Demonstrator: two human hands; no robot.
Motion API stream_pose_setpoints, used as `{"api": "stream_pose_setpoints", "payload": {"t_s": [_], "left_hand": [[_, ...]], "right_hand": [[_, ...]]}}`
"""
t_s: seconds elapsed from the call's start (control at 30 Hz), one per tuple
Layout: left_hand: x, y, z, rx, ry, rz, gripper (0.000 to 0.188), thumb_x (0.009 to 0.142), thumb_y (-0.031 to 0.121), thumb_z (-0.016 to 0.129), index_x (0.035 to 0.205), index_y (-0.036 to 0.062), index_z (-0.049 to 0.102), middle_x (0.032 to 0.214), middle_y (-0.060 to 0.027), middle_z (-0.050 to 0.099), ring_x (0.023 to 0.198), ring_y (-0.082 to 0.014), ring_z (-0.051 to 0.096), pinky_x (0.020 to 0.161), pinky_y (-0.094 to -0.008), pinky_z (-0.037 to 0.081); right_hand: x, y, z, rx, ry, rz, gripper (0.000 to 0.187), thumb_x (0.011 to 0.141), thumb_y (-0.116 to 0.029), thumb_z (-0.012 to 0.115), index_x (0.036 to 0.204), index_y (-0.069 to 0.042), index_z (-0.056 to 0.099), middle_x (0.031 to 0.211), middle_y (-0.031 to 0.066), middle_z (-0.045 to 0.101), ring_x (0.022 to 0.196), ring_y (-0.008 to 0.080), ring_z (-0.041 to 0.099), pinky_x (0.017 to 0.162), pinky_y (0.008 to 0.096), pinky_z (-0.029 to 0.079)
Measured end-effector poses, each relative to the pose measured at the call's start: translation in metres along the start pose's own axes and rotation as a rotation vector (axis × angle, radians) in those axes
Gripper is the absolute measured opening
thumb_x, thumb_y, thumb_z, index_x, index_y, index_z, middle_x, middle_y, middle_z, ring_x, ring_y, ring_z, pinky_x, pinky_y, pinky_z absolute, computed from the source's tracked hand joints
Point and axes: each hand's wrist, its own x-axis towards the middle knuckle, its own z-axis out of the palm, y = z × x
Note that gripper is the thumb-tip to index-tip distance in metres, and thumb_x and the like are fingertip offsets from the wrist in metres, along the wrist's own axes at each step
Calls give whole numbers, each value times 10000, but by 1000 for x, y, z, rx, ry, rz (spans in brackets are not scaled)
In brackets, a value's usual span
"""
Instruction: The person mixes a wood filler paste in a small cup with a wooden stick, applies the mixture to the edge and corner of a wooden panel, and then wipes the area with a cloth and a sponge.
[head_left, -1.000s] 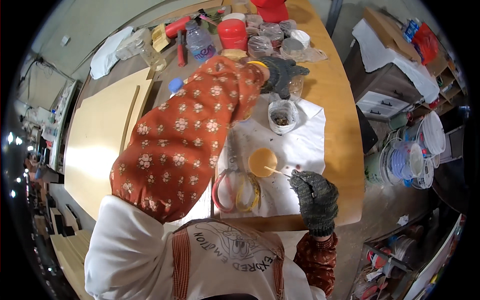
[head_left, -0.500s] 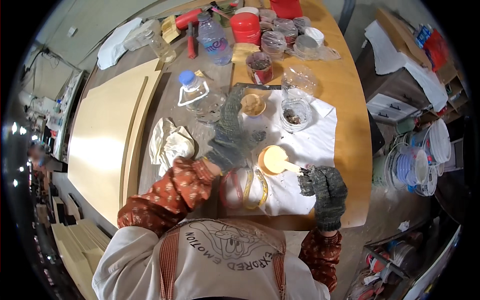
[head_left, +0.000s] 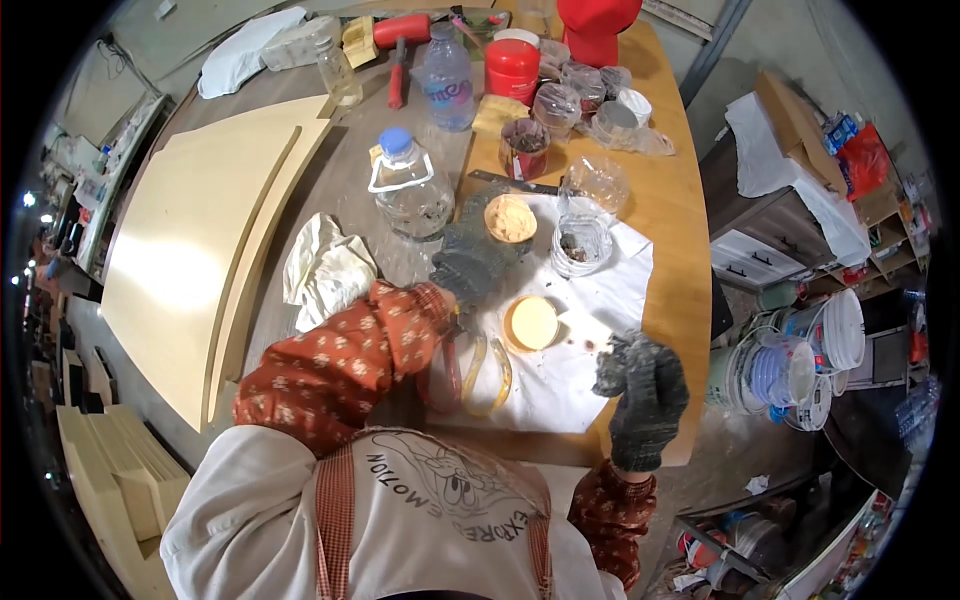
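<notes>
Left hand (head_left: 478,258) lay against the tub (head_left: 511,237), grip impossible to tell. Right hand (head_left: 645,395) pinched a stick (head_left: 587,330), cup (head_left: 515,340) to its left.

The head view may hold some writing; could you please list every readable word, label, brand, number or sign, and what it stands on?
White garment with checked straps: dark capital letters curve around a cartoon drawing; legible, but I don't copy wording.
Tall clear bottle: pink and purple printing, too blurred to read surely.
Blue packet at upper right: any print is too small to read.
</notes>
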Motion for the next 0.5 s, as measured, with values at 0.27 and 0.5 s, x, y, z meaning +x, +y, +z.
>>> {"api": "stream_pose_setpoints", "payload": {"t_s": [0.27, 0.5], "left_hand": [[-45, 24, -29, -106, -231, 62, 580, 673, 92, 713, 1150, 18, 392, 1087, -88, 506, 993, -165, 512, 846, -290, 449], [-93, 39, -65, -15, -262, 208, 418, 741, 155, 654, 1098, 28, 478, 1053, -84, 545, 974, -171, 526, 860, -288, 431]], "right_hand": [[7, -47, 51, -331, -142, -258, 165, 816, -122, 557, 922, 0, 592, 697, 79, 617, 612, 130, 578, 563, 247, 468], [-5, -49, 77, -909, -679, -853, 199, 728, -14, 553, 916, -32, 614, 933, 107, 622, 820, 217, 610, 686, 294, 485]]}}
